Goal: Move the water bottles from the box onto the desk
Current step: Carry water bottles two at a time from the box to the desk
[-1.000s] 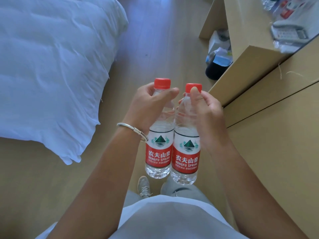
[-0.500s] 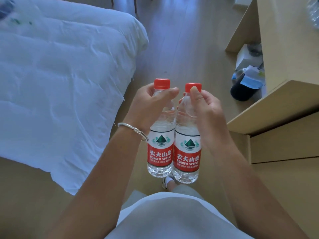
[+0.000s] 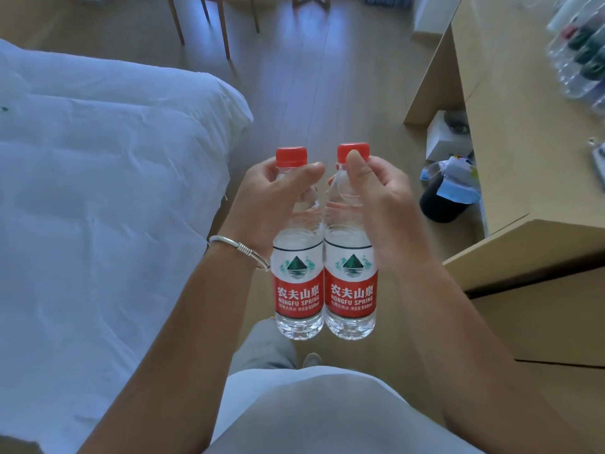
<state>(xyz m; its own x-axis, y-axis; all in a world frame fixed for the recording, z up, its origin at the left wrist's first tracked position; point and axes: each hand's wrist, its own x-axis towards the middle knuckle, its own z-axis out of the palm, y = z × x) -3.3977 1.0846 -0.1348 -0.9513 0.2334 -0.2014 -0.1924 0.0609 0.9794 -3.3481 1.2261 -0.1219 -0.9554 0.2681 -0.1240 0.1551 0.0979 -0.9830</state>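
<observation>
Bed (image 3: 98, 208): big, white, rumpled, filling the left side, well clear of the carry.
Desk (image 3: 510, 126): pale wood top along the right, drop-off spot, a blurred cluster of bottles (image 3: 579, 60) already at its far right edge.
Floor (image 3: 327, 77): open wood lane ahead between bed and desk, chair legs (image 3: 222, 27) at the far end.
Bin (image 3: 445, 194): dark, tucked under the desk's near end, just right of the hands, worth steering around.
Box: not in view, both bottles already out of it by the look of things.
Left bottle (image 3: 298, 283): upright, red cap, hanging in mid-air above the floor, side touching its twin.
Right bottle (image 3: 352, 283): upright too, level with the left one, nearer the desk.
Left hand (image 3: 275, 201): curled round the shoulder of the left bottle just under the cap, bracelet (image 3: 242, 250) at the wrist.
Right hand (image 3: 376, 198): wrapped on the right bottle's shoulder, thumb up against the cap.
Step in hand: carrying the pair toward the desk, probably mid-walk.
Doing it well: keep both upright, grips firm on the slick shoulders, swing right, lift over the desk edge, set down on bare wood short of the blurred cluster, one at a time if crowded.
</observation>
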